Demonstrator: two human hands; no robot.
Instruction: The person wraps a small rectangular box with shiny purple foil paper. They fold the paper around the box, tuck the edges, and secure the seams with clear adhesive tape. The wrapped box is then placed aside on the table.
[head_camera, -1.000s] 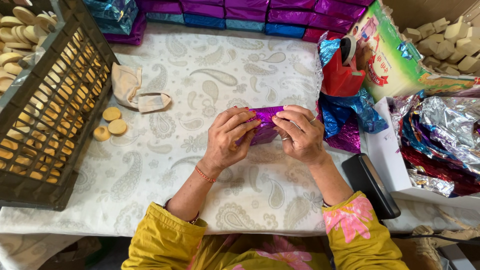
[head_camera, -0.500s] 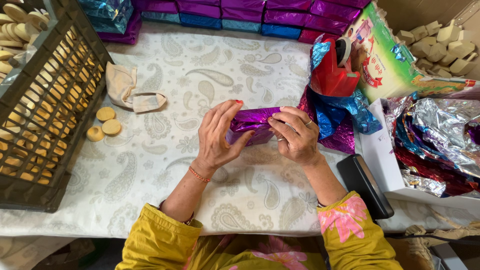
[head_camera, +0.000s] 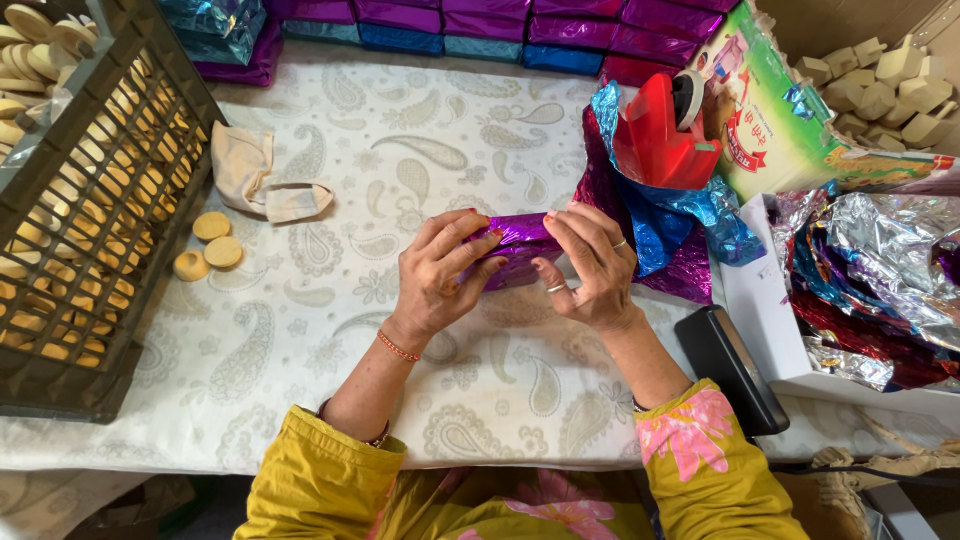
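I see the purple foil packet (head_camera: 516, 248) lying between my two hands, its long axis running from the left hand (head_camera: 437, 275) to the right hand (head_camera: 592, 265), both equally near and each pinching one end with its fingers.

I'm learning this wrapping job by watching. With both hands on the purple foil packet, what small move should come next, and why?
Probably press the loose foil flat on the end of the purple foil packet and reach for the red tape dispenser. The left hand and right hand grip it from both sides just above the cloth, and the foil looks folded round but not visibly taped.
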